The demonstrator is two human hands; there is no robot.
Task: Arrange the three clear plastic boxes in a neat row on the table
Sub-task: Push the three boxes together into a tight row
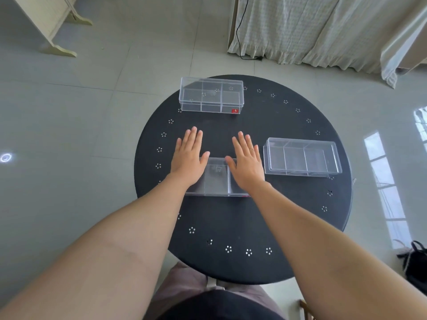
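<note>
The near clear box (217,179) sits at the table's middle, partly hidden under both hands. The left hand (188,155) and right hand (248,160) lie flat above its ends, fingers straight and spread, gripping nothing; contact cannot be told. A second box (302,157) lies just right, the third (211,95) far and left. On the round black table (288,227) no row exists yet.

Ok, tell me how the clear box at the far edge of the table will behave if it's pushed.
The far box looks rigid and, apparently empty, probably light. Its flat base on the dark table should slide, not tip. It sits near the rim, so it could slip off.
</note>
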